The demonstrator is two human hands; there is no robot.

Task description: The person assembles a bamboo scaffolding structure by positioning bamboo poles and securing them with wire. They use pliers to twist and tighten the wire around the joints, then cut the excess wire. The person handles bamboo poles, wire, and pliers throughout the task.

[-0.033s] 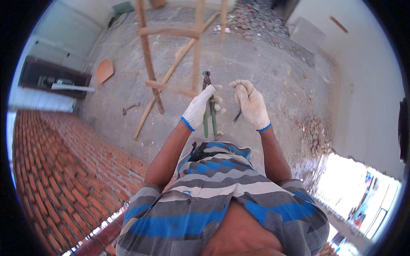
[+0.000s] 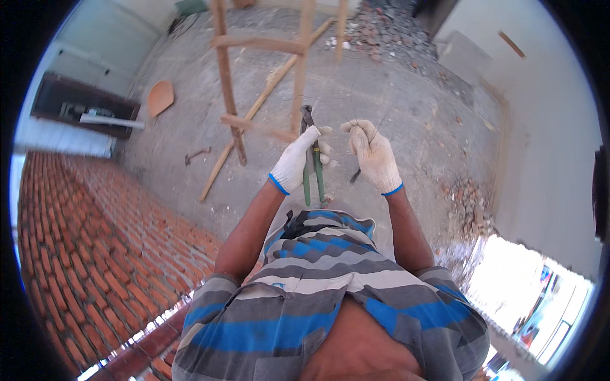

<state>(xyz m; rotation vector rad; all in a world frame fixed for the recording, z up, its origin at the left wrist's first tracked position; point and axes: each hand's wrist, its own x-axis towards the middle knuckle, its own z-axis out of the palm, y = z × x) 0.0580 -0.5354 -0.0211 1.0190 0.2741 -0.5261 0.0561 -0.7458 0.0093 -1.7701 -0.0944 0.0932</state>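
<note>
My left hand (image 2: 297, 157), in a white knit glove with a blue cuff, is closed around end-cutting pincers (image 2: 317, 171). The green handles hang toward me, and the dark metal head points away. Level with it on the right, my gloved right hand (image 2: 375, 155) pinches thin wire (image 2: 386, 114). Faint strands rise beyond the fingers, and a short dark end (image 2: 355, 176) sticks out below the hand. A gap separates the two hands, and the pincers' jaws are apart from the pinching fingers.
Ahead stands a wooden frame (image 2: 257, 42) with crossbars, and a long pole (image 2: 262, 94) slants beside it. A hammer-like tool (image 2: 197, 155) and an orange scoop-shaped piece (image 2: 161, 98) lie left. Rubble (image 2: 387, 32) is heaped far ahead, more (image 2: 467, 206) at right. A brick wall (image 2: 95, 247) stands left.
The view has turned slightly, so the wooden frame and far rubble sit a little farther right. Both hands keep their places and grips.
</note>
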